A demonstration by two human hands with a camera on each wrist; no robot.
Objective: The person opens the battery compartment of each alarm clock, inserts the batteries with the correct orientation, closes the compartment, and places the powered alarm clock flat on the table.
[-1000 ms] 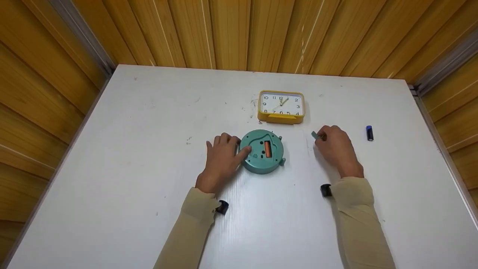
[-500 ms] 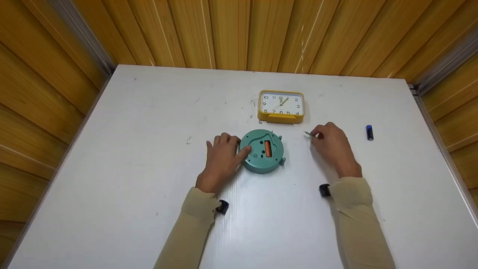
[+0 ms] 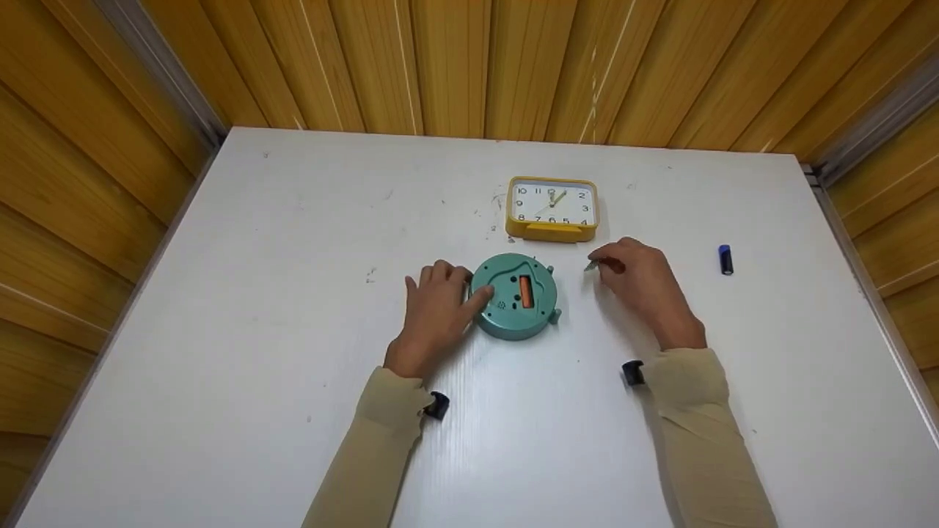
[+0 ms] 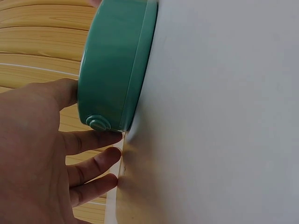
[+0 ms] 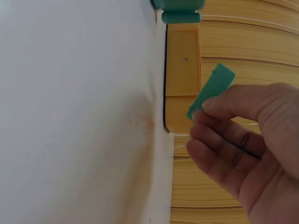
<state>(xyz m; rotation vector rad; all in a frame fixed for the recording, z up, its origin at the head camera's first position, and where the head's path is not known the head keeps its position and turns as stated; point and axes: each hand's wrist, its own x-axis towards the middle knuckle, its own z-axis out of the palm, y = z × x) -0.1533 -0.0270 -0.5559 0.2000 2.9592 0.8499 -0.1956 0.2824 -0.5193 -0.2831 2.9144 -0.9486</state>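
A round green alarm clock (image 3: 505, 321) lies face down, an orange battery (image 3: 526, 292) showing in its uncovered back slot. My left hand (image 3: 434, 312) holds it at its left edge, thumb on the back and index finger against the side. In the left wrist view, the clock's green side wall (image 4: 114, 60) meets the thumb and index finger, while the other fingers are spread below. Right of the clock, my right hand (image 3: 644, 284) pinches a small green battery cover (image 5: 216, 86) between thumb and index finger, apart from the clock and above the table.
Behind the green clock, a yellow rectangular alarm clock (image 3: 554, 209) faces up on the white table (image 3: 293, 330). A blue and black battery (image 3: 725, 260) lies at the right. Wood-panelled walls (image 3: 455, 66) enclose the back and sides.
My right hand has moved left toward the green clock with the battery cover, which has turned in the fingers. The left hand and the clock have stayed put.
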